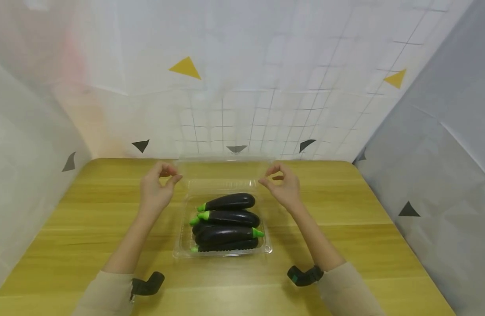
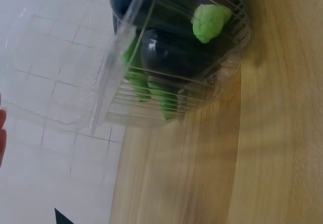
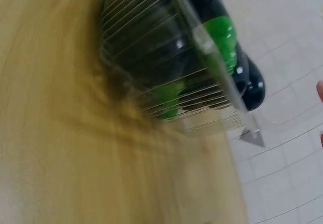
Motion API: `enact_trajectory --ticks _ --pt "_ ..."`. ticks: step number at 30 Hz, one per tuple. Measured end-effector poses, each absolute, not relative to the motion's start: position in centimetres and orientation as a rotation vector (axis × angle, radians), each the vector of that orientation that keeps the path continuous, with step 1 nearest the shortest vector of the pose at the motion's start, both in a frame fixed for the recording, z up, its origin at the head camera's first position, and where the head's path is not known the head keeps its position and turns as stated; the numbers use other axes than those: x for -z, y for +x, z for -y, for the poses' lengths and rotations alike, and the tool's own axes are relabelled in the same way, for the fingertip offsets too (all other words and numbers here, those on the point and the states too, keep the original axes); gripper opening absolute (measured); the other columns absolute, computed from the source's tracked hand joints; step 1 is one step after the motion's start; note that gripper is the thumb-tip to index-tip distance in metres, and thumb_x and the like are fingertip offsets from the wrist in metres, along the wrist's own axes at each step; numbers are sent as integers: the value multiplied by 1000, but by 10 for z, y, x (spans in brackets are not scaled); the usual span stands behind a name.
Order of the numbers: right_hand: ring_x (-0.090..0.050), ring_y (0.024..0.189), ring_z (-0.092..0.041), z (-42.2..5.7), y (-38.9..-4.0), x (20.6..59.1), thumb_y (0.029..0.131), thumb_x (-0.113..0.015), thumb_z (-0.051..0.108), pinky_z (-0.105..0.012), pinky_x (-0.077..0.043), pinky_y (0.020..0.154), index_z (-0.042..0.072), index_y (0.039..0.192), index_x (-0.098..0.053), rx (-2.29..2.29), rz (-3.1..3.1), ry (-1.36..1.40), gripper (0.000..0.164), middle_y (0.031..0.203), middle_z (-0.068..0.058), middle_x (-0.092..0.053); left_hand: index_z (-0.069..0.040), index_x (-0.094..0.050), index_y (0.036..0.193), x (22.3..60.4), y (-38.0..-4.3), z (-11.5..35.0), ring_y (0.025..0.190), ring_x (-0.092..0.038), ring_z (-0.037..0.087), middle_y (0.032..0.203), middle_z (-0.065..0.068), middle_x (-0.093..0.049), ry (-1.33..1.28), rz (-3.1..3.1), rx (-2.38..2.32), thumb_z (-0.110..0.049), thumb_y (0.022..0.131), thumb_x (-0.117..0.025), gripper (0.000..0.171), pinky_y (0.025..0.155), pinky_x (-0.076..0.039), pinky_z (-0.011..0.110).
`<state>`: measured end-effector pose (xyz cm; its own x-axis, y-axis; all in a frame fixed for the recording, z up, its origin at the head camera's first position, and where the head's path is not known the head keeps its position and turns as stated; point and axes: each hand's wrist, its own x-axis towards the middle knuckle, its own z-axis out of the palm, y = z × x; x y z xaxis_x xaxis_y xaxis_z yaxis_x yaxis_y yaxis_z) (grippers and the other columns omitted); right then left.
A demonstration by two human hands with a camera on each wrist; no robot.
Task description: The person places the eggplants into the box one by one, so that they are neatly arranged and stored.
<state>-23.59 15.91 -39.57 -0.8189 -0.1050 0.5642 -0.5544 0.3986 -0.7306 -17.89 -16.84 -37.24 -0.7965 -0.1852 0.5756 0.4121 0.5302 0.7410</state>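
A clear plastic clamshell box stands on the table with several dark eggplants with green stem ends piled inside. Its see-through lid is raised at the far side, tilted up from the hinge. At the lid's left side, my left hand pinches the edge between thumb and fingers. The right hand pinches the opposite edge in the same way. Both wrist views show the ribbed box wall from the side, with only fingertips at the picture's border.
The box stands on a wooden table. White sheets with a grid and dark and yellow triangles enclose its back and sides. A black wrist device sits on each forearm.
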Motion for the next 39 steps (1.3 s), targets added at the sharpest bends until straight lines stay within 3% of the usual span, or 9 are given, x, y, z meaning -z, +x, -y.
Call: enact_trajectory --ticks 4,12,23,39 --pt "-59 92 -21 -161 -229 382 69 -86 3 -40 -55 77 2 95 -59 -1285 2136 628 37 91 -9 -64 1 -58 86 373 -179 168 85 -61 30 86 15 -65 -186 2164 1261 5 79 -75 18 84 -50 46" --pt "-58 91 -25 -166 -227 369 66 -86 -1 -35 -56 74 1 96 -61 -932 2074 750 39 91 -9 -64 1 -58 86 374 -180 170 85 -61 30 86 14 -66 -207 2173 1222 7 79 -75 20 83 -50 47" --pt "-60 87 -28 -165 -226 371 66 -86 -2 -36 -56 69 2 94 -61 -821 2040 759 38 88 -9 -63 3 -54 103 364 -175 169 95 -55 28 98 15 -57 -329 2170 1187 15 79 -69 30 87 -46 43" --pt "-58 88 -26 -169 -216 364 65 -87 -3 -36 -56 70 1 97 -61 -833 2008 805 41 89 -8 -63 6 -54 90 351 -165 165 86 -56 25 89 12 -57 -383 2088 1157 18 76 -70 24 82 -46 21"
